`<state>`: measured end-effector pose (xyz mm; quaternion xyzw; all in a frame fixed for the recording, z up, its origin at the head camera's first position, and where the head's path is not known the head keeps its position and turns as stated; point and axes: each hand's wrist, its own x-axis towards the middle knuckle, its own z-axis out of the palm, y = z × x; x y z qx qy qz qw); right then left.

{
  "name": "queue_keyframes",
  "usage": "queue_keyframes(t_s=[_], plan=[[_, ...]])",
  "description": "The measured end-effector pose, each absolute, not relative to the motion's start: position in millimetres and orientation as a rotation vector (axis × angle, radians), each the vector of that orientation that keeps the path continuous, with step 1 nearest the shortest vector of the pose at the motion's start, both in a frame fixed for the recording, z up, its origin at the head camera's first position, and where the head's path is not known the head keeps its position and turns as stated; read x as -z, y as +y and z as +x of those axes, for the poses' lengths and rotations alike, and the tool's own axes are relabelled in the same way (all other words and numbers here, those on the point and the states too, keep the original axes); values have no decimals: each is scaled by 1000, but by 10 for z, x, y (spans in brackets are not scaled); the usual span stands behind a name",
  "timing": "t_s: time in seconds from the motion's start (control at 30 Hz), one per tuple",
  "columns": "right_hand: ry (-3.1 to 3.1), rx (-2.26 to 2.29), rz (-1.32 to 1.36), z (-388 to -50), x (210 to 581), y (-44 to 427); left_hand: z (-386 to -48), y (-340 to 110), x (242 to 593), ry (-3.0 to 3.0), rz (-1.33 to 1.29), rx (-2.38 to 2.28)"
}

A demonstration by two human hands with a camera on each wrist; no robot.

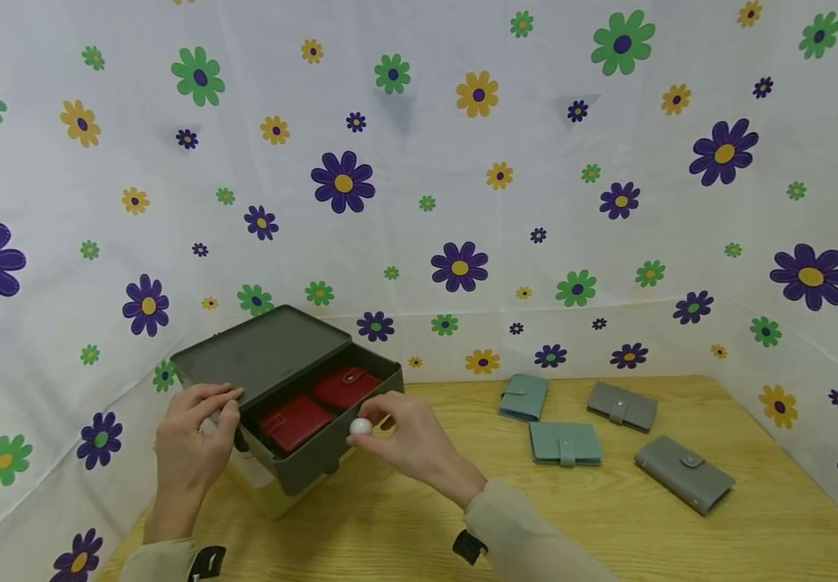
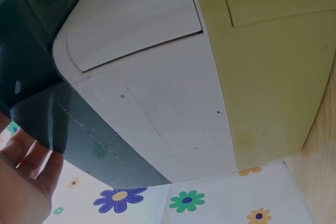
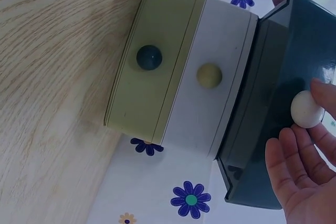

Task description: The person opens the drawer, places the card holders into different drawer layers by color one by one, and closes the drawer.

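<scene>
A small desktop drawer cabinet stands at the left of the table, its dark green top above a white tier and a yellow-green tier. The top drawer is pulled out. Inside it lie two red snap card holders. My right hand pinches the drawer's round white knob between thumb and fingers. At the cabinet's near left corner my left hand rests with its fingers against the dark green tier, as the left wrist view also shows.
To the right on the wooden table lie two teal card holders and two grey ones. The lower drawers have a dark knob and a yellowish knob. Flowered cloth hangs behind.
</scene>
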<state>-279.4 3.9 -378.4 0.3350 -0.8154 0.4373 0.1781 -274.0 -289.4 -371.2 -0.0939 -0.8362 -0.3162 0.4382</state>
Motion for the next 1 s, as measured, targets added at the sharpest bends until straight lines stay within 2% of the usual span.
queue_keyframes(t_s=[0.7, 1.0], plan=[[-2339, -998, 936, -2949, 3716, -207, -2740, -2908, 3701, -2066, -262, 796], [-2396, -1028, 950, -3019, 3674, -297, -2737, -2918, 3696, -2079, -274, 793]])
